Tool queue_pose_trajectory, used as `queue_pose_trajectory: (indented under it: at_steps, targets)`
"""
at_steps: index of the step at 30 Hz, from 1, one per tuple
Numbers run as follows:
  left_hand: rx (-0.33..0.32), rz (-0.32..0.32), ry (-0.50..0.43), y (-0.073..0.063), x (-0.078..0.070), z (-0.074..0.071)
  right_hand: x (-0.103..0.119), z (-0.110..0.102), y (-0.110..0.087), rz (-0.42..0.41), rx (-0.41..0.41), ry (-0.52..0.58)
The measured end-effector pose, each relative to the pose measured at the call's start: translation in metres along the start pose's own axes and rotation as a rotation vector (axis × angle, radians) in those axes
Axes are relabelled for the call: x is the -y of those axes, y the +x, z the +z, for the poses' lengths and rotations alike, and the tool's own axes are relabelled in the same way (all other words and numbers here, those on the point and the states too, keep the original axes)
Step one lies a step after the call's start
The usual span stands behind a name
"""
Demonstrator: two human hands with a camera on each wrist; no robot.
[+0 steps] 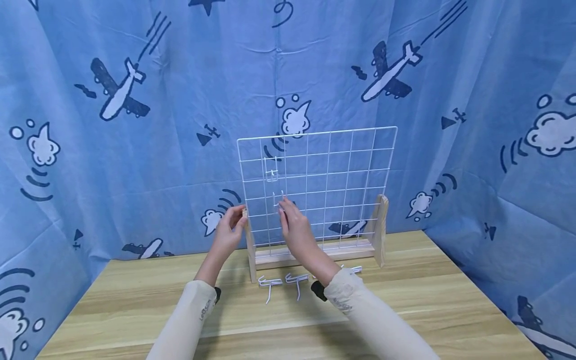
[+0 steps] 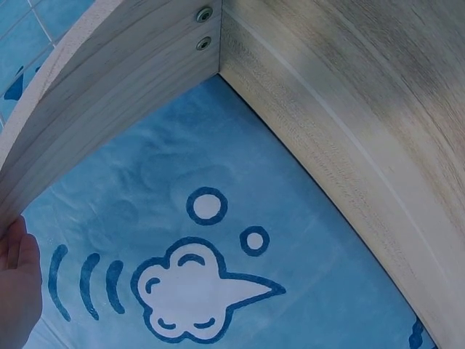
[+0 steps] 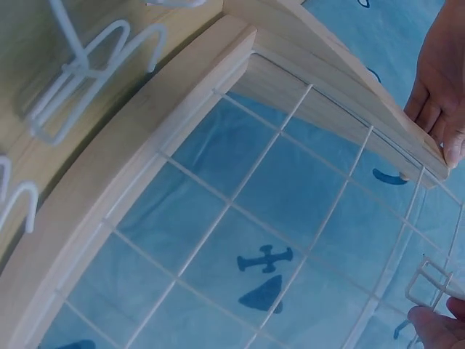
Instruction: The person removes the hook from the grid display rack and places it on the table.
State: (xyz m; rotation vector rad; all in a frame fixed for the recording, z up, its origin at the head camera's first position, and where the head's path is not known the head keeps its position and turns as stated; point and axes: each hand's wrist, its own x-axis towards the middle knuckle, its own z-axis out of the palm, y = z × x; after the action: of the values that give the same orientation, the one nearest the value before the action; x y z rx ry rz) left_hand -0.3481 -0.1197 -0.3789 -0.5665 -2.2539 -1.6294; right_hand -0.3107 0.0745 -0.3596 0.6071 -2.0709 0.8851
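A white wire grid panel (image 1: 317,133) stands upright in a wooden stand. At the left, my left hand (image 1: 228,231) holds the upper end of the stand's wooden upright (image 1: 250,250), with fingertips on its edge; the left wrist view shows this hand (image 2: 18,291) only in part. My right hand (image 1: 297,227) pinches a white wire hook (image 3: 412,286) against the lower left part of the grid. Fingers and thumb cover part of that hook. Just above it, another white hook (image 1: 272,176) hangs on the grid.
Several loose white hooks, such as one at the left (image 1: 270,282) and one beside it (image 1: 297,278), lie on the wooden table (image 1: 252,325) before the stand. The right upright (image 1: 380,232) supports the grid's other side. A blue patterned curtain (image 1: 180,100) hangs behind.
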Motion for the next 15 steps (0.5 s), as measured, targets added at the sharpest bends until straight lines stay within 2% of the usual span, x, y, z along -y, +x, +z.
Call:
queue_pose_trajectory:
  at_steps: [15]
  targets:
    - [-0.004,0.001,0.007,0.0,-0.002,-0.001,-0.01,-0.028,-0.008,-0.053,-0.038,-0.028]
